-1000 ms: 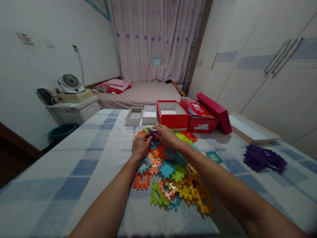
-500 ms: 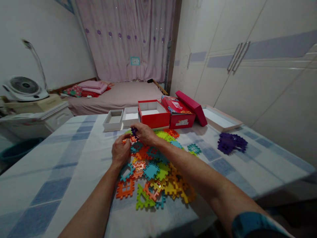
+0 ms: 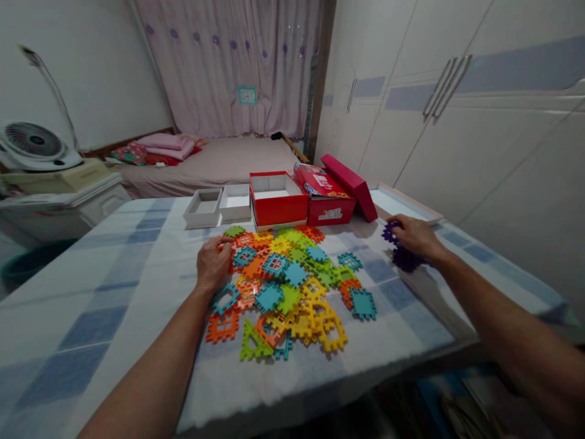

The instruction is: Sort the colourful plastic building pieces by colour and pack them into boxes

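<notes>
My right hand [image 3: 414, 236] is over at the right side of the table, its fingers closed on a purple interlocking plastic tile [image 3: 390, 232] with toothed edges. Just beneath it lies a small heap of purple tiles [image 3: 406, 260], partly covered by the hand. At the left edge of a big pile of mixed tiles, my left hand [image 3: 214, 263] has its thumb and finger closed about the edge of an orange tile [image 3: 225, 246]. Blue tiles [image 3: 269, 297], green tiles [image 3: 289, 299], yellow tiles [image 3: 333, 335] and more orange ones overlap in that pile.
Behind the pile stand two small white boxes [image 3: 203, 217], an open red box [image 3: 281, 210], a red printed box [image 3: 331, 212] with a leaning red lid [image 3: 350, 183], and a shallow tray [image 3: 406, 201]. The checked tablecloth [image 3: 150, 292] covers the table, whose front edge is near me.
My right hand has moved from the pile across to the purple heap at the right, carrying a purple tile. My left hand stays by the pile's left edge. The view has shifted slightly.
</notes>
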{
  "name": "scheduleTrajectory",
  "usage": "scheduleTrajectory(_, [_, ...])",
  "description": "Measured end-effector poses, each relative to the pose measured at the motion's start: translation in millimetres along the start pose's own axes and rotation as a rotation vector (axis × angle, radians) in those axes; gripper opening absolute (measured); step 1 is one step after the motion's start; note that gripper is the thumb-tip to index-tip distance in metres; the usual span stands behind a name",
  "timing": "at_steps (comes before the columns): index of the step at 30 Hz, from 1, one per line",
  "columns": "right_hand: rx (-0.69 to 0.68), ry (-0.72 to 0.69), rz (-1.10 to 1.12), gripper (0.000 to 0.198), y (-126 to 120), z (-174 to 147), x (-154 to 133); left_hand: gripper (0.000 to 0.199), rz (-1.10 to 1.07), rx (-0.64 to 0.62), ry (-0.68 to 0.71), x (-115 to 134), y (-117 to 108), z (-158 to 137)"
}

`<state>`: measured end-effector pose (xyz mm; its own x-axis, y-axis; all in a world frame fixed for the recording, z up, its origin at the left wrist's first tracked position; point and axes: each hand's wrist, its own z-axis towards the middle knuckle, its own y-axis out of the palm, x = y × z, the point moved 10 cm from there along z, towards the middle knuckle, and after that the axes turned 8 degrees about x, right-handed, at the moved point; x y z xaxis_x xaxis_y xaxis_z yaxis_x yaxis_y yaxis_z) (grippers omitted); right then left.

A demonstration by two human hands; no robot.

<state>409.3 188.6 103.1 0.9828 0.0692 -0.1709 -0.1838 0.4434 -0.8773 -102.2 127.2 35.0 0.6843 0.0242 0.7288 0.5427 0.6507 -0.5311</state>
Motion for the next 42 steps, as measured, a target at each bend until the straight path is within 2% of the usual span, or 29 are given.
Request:
scheduleTrajectory(3, [-0.095, 0.073, -0.115, 0.040, 11, -1, 56, 0.029, 0.015, 0.019, 0.082, 7, -2, -1])
scheduleTrajectory(5, [-0.117, 0.076, -0.121, 0.046, 13, -3, 76, 0.028, 0.000, 0.022, 0.187, 23, -3, -4])
scheduleTrajectory(8, [-0.084, 0.088, -0.112, 0.053, 9, -7, 85, 0.031, -0.082, -0.027, 0.390, 58, -3, -19])
scheduleTrajectory(10, [0.002, 0.110, -0.130, 0.051, -1, -11, 79, 0.031, -0.152, -0.127, 0.530, 84, 2, -36])
scheduleTrajectory(13, [0.090, 0.012, -0.051, 0.048, -10, -21, 38, 0.042, -0.159, -0.362, 0.709, 114, 20, -69])
scheduleTrajectory(15, [0.037, -0.125, 0.098, 0.048, -3, -31, -5, 0.053, -0.091, -0.485, 0.768, 121, 31, -86])
scheduleTrajectory(17, [-0.068, -0.218, 0.237, 0.049, 10, -44, -46, 0.051, -0.027, -0.532, 0.759, 118, 37, -90])
scheduleTrajectory(20, [-0.202, -0.262, 0.329, 0.053, 30, -63, -90, 0.041, -0.005, -0.495, 0.683, 108, 36, -80])
scheduleTrajectory(24, [-0.349, -0.261, 0.358, 0.062, 52, -84, -131, 0.033, -0.022, -0.396, 0.539, 90, 30, -59])
scheduleTrajectory(26, [-0.380, -0.285, 0.364, 0.066, 57, -91, -150, 0.033, -0.017, -0.350, 0.452, 81, 27, -50])
scheduleTrajectory(29, [-0.371, -0.358, 0.371, 0.068, 57, -98, -181, 0.034, -0.009, -0.281, 0.359, 72, 20, -41])
scheduleTrajectory(34, [-0.278, -0.498, 0.356, 0.069, 54, -101, -230, 0.033, -0.035, -0.215, 0.295, 67, 13, -35])
scheduleTrajectory(38, [-0.236, -0.649, 0.427, 0.052, 47, -108, -266, 0.036, -0.054, -0.177, 0.279, 66, 9, -32])
scheduleTrajectory(42, [-0.258, -0.853, 0.516, 0.034, 36, -130, -292, 0.034, -0.058, -0.184, 0.295, 67, 11, -33])
